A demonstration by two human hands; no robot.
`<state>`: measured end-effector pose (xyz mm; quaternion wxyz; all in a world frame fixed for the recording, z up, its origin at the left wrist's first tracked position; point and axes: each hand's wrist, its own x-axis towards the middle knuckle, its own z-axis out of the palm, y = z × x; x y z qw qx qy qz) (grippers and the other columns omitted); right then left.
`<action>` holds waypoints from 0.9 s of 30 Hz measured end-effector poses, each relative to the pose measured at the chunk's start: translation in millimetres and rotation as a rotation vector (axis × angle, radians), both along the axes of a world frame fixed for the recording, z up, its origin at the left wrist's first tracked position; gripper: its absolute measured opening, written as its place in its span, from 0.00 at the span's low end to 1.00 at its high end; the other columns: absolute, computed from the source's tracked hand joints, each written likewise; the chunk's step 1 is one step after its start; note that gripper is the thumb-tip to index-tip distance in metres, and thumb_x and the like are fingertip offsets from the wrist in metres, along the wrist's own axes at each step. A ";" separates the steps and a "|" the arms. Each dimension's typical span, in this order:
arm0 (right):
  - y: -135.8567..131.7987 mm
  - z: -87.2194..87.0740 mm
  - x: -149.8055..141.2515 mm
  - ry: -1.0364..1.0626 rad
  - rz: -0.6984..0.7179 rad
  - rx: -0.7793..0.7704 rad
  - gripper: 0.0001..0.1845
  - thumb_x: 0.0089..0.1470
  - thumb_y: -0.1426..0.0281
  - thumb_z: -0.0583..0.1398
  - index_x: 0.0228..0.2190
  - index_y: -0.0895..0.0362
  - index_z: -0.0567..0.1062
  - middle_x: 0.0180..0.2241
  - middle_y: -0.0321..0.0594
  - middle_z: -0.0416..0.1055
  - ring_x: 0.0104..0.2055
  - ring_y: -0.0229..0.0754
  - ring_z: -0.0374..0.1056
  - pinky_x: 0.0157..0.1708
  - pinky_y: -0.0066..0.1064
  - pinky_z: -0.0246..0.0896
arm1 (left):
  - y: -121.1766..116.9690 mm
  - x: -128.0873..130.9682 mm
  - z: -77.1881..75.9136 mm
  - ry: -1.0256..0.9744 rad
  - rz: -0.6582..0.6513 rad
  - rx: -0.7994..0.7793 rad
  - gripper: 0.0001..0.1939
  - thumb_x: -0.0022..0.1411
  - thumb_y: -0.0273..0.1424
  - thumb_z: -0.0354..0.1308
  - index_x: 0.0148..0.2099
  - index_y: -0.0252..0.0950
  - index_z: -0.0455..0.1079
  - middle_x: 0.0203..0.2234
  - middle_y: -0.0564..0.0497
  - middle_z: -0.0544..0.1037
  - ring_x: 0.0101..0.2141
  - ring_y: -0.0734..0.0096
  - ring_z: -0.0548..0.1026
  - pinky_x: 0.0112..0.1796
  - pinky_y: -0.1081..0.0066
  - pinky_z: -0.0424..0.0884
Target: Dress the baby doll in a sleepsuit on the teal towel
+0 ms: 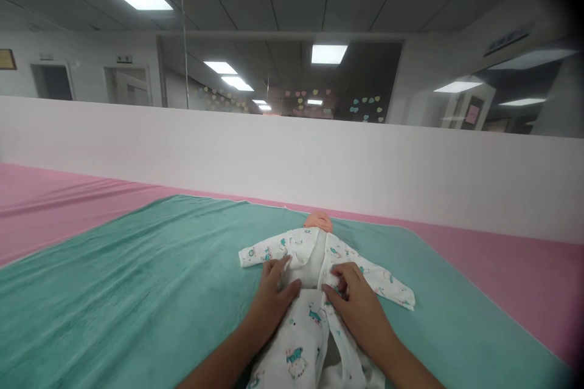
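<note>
A baby doll [318, 222] lies on its back, with only its bald head showing above a white printed onesie [298, 343] with teal motifs. The onesie is open down the chest, baring a white middle [314, 267], and its sleeves spread to both sides. My left hand [271, 301] rests on the onesie's left front edge at the doll's waist, fingers and thumb on the cloth. My right hand [358, 307] holds the opposite front edge, fingertips gathered at the opening. Both hands are close together over the doll's middle.
A teal plush blanket [128, 267] lies under the doll on a long pink padded surface [55, 206]. A low white partition [274, 158] runs behind them. Beyond it are a glass panel, doorways and a wall with paper hearts.
</note>
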<state>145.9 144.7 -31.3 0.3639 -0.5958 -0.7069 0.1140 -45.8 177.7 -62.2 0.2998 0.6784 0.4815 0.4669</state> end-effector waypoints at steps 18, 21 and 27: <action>19.9 -2.9 45.4 -0.021 -0.278 0.042 0.17 0.51 0.58 0.49 0.19 0.55 0.61 0.20 0.33 0.61 0.25 0.37 0.56 0.25 0.27 0.46 | 41.5 -53.2 -8.3 0.050 0.457 -0.125 0.08 0.59 0.35 0.45 0.29 0.37 0.57 0.23 0.51 0.65 0.26 0.67 0.65 0.28 0.70 0.59; 16.7 -14.5 91.7 -0.040 -0.484 -0.075 0.15 0.49 0.59 0.50 0.19 0.55 0.63 0.20 0.35 0.62 0.24 0.38 0.56 0.25 0.29 0.46 | 41.6 -65.3 -8.9 0.077 0.521 -0.089 0.10 0.53 0.24 0.47 0.40 0.35 0.60 0.35 0.44 0.68 0.36 0.62 0.68 0.34 0.67 0.63; 8.6 -24.2 106.0 -0.087 -0.520 0.024 0.16 0.50 0.58 0.50 0.25 0.57 0.69 0.34 0.43 0.65 0.31 0.39 0.60 0.30 0.30 0.50 | 17.6 -43.7 12.4 0.107 0.209 0.101 0.11 0.53 0.25 0.48 0.40 0.35 0.65 0.36 0.47 0.70 0.39 0.65 0.67 0.40 0.68 0.63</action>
